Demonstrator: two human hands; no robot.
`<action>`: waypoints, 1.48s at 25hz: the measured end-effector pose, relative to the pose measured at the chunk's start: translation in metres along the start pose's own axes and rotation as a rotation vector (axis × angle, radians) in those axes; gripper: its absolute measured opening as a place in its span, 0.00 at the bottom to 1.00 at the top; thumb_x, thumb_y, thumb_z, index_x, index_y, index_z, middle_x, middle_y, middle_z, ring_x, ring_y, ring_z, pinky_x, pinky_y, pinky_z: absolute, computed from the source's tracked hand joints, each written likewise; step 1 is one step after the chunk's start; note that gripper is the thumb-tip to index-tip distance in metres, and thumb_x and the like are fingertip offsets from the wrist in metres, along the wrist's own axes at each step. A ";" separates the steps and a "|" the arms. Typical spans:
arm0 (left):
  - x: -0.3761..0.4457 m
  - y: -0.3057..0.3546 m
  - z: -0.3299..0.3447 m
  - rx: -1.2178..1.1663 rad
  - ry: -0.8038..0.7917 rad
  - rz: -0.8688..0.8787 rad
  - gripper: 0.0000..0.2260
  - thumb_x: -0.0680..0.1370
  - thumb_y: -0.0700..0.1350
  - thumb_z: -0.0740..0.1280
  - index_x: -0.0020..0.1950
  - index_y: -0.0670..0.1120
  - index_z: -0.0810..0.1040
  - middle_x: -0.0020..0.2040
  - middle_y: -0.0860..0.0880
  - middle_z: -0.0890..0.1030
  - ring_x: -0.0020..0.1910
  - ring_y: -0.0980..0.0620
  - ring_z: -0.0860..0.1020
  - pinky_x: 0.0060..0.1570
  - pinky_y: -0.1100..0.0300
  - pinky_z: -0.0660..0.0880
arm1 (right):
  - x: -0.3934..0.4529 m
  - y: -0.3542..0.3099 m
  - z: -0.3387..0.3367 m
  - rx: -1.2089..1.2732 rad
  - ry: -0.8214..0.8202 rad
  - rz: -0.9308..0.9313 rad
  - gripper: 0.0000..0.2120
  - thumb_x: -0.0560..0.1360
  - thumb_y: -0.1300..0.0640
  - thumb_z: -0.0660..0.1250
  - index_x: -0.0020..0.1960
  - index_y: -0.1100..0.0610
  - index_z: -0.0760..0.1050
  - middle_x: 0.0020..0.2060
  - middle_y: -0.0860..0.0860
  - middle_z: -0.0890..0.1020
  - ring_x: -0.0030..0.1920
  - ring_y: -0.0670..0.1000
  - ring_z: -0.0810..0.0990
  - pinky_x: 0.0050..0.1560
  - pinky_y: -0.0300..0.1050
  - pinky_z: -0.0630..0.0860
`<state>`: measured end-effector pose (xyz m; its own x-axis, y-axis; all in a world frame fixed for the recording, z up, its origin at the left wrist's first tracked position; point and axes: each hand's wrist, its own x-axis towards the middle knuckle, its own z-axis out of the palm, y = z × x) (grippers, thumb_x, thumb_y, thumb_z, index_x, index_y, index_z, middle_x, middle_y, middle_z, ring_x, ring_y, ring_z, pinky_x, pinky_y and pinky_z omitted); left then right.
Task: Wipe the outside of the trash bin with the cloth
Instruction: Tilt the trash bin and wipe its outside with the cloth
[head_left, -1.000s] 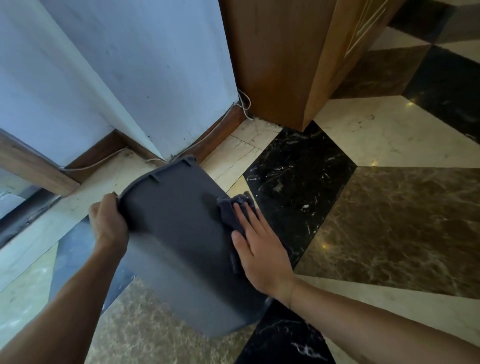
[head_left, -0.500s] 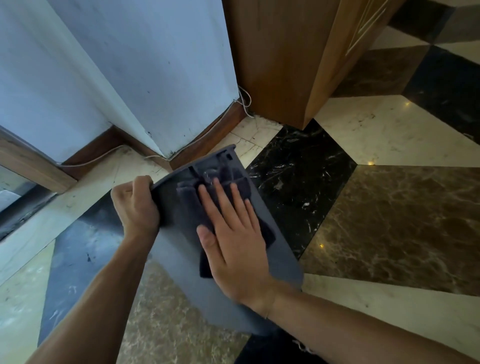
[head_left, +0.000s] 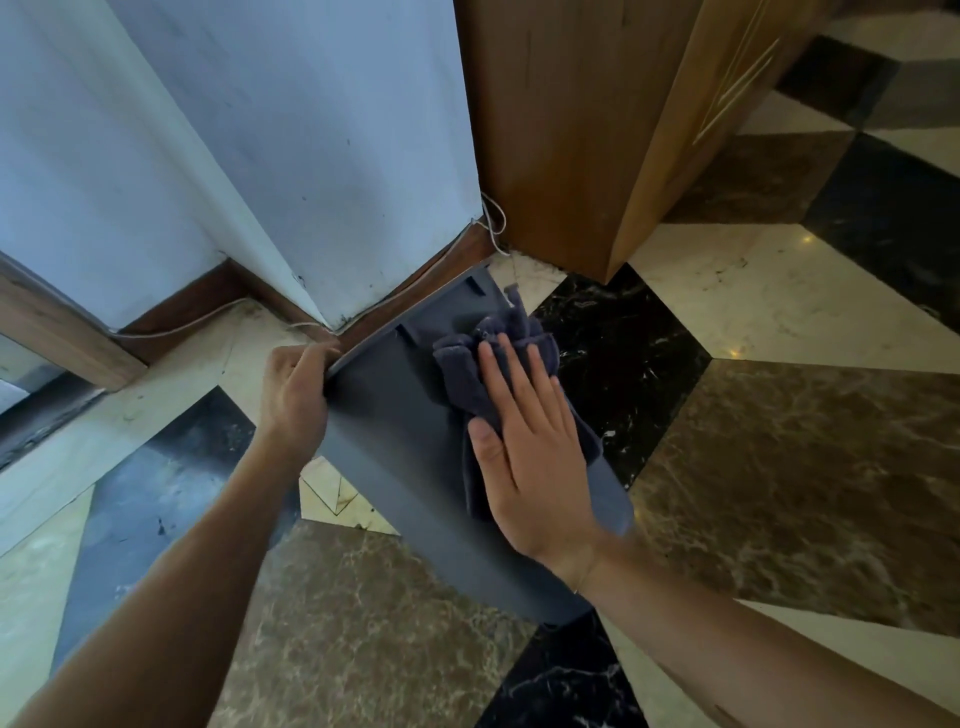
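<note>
A dark grey plastic trash bin (head_left: 410, 467) is tilted over the marble floor, one flat outer side facing up at me, its rim end toward the wall corner. My left hand (head_left: 296, 395) grips the bin's left edge near the rim. My right hand (head_left: 530, 447) lies flat, fingers spread, pressing a crumpled dark blue-grey cloth (head_left: 472, 358) against the upper part of that side. The cloth bunches past my fingertips and hangs under my palm. The bin's inside is hidden.
A white wall corner (head_left: 332, 182) with a brown skirting board and a thin white cable (head_left: 488, 218) stands just beyond the bin. A wooden cabinet (head_left: 582, 130) rises at the right of it. Patterned marble floor (head_left: 779, 467) spreads to the right and toward me.
The bin has turned and shifted right, toward the wall corner. My right hand with the cloth has slid up the bin's side toward the rim. My left hand has followed along the edge.
</note>
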<state>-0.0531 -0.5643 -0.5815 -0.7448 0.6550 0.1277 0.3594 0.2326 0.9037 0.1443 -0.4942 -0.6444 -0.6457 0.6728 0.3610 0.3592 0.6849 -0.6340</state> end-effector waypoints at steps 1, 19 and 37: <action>0.007 0.013 -0.005 0.017 -0.123 -0.069 0.23 0.68 0.56 0.58 0.30 0.34 0.71 0.30 0.43 0.67 0.32 0.46 0.65 0.36 0.50 0.63 | -0.002 -0.001 0.001 -0.013 -0.008 0.009 0.26 0.83 0.46 0.44 0.80 0.49 0.47 0.80 0.46 0.51 0.79 0.48 0.42 0.78 0.53 0.46; 0.020 0.051 0.009 0.951 -0.086 0.100 0.25 0.81 0.60 0.50 0.34 0.46 0.71 0.39 0.44 0.74 0.42 0.40 0.71 0.39 0.52 0.66 | -0.101 0.025 0.030 -0.036 0.078 0.296 0.25 0.83 0.46 0.47 0.79 0.48 0.53 0.79 0.45 0.57 0.79 0.48 0.52 0.74 0.57 0.59; 0.003 0.039 -0.016 0.712 -0.209 0.221 0.25 0.80 0.60 0.56 0.28 0.48 0.64 0.25 0.49 0.69 0.28 0.46 0.71 0.33 0.51 0.69 | -0.006 -0.025 0.029 -0.097 0.271 -0.178 0.18 0.78 0.59 0.63 0.67 0.50 0.75 0.67 0.47 0.77 0.63 0.55 0.75 0.59 0.53 0.72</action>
<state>-0.0499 -0.5650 -0.5391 -0.5175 0.8456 0.1312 0.8151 0.4404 0.3763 0.1204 -0.5234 -0.6507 -0.5059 0.5813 0.6373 0.3278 0.8130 -0.4813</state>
